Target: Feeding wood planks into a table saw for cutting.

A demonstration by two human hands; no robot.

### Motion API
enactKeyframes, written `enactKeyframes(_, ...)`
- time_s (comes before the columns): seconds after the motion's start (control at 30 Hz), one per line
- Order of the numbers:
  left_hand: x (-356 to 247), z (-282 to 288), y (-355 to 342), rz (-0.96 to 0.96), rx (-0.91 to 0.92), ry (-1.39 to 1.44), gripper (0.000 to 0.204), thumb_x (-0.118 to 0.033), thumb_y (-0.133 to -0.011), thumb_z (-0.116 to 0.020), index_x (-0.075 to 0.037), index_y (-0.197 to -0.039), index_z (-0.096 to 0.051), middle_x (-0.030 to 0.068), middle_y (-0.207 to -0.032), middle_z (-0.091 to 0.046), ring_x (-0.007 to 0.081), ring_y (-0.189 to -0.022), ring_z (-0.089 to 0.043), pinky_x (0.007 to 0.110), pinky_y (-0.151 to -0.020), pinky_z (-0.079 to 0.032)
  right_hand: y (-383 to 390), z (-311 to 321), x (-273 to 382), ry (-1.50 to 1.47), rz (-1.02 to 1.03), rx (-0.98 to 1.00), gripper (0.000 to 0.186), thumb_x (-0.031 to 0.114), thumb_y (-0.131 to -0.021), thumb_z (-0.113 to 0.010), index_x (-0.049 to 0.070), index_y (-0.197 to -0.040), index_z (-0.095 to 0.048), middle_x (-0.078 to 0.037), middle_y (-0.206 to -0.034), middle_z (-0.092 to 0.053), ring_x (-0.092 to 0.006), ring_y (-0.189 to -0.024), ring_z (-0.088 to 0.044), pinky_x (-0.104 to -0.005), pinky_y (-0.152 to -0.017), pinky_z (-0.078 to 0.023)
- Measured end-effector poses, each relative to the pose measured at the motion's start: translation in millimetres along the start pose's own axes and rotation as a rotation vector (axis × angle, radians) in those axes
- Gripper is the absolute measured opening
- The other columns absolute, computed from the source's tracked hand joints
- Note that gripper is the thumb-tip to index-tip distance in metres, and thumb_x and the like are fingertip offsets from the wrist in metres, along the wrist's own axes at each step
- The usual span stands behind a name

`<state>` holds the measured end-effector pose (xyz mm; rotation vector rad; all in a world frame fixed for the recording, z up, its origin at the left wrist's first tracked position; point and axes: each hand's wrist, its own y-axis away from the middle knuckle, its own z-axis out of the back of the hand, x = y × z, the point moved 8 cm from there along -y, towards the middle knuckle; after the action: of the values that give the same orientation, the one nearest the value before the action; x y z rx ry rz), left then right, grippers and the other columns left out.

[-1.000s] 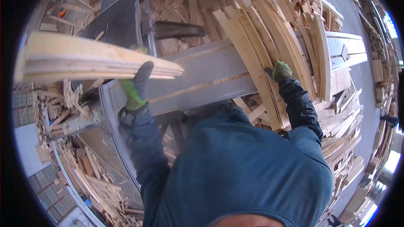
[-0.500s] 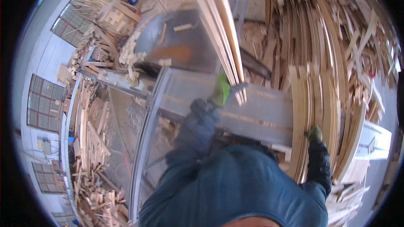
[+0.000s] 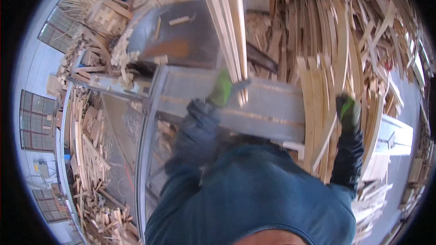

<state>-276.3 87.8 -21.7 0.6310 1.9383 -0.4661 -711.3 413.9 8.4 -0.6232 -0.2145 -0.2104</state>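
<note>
Here | left hand (image 3: 220, 91): grip clamped on slats (image 3: 237, 31), above bench (image 3: 281, 104) | right hand (image 3: 349, 112): at slanted strip (image 3: 324, 143), grip can't tell

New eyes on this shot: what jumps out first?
The bundle of pale wooden strips at top centre, held in the gloved left hand, its near end over the grey metal table. Then the boards lying across the table's right part, with the gloved right hand at them.
</note>
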Motion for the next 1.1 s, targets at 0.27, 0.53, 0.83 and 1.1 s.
enactKeyframes(0.27, 2.5, -44.1, -13.3, -0.152, 0.005, -0.798, 0.060, -0.032, -0.091, -0.101, -0.001, -0.136, -0.076, 0.0113, -0.112, -0.083, 0.0211, -0.099, -0.078, 0.041, -0.087, -0.066, -142.9, 12.2, 174.4, -0.429, -0.112, -0.292, 0.016, 0.019, -0.108, -0.082, 0.003, -0.107, -0.084, -0.010, -0.081, -0.080, -0.0172, -0.070, -0.076, -0.0334, -0.064, -0.059)
enactKeyframes(0.53, 17.3, 15.9, 4.4, -0.097, -0.033, -0.704, 0.058, -0.026, -0.090, -0.100, -0.002, -0.135, -0.074, 0.0143, -0.116, -0.083, 0.0265, -0.103, -0.080, 0.043, -0.092, -0.065, -118.1, -169.4, 258.7, -0.455, -0.193, -0.142, 0.017, 0.025, -0.105, -0.082, 0.008, -0.105, -0.082, -0.017, -0.087, -0.080, -0.0369, -0.077, -0.081, -0.0444, -0.070, -0.062)
enactKeyframes(0.83, 3.7, 20.9, -11.4, -0.313, 0.104, -0.787, 0.056, -0.025, -0.102, -0.090, -0.003, -0.148, -0.067, 0.0128, -0.128, -0.080, 0.0256, -0.114, -0.077, 0.045, -0.097, -0.067, -125.0, -174.4, 314.7, -0.576, 0.014, -0.071, 0.016, 0.023, -0.105, -0.078, 0.007, -0.105, -0.080, -0.019, -0.088, -0.076, -0.0430, -0.078, -0.076, -0.0496, -0.070, -0.061)
enactKeyframes(1.1, 50.3, -8.9, -1.4, 0.295, 0.097, 0.317, 0.068, -0.012, -0.101, -0.090, -0.007, -0.160, -0.057, 0.0105, -0.147, -0.071, 0.0245, -0.126, -0.073, 0.043, -0.109, -0.063, -129.1, -137.1, 318.7, -0.796, 0.121, 0.609, 0.031, 0.019, -0.109, -0.074, 0.001, -0.135, -0.073, -0.016, -0.118, -0.082, -0.0302, -0.099, -0.080, -0.0422, -0.091, -0.065)
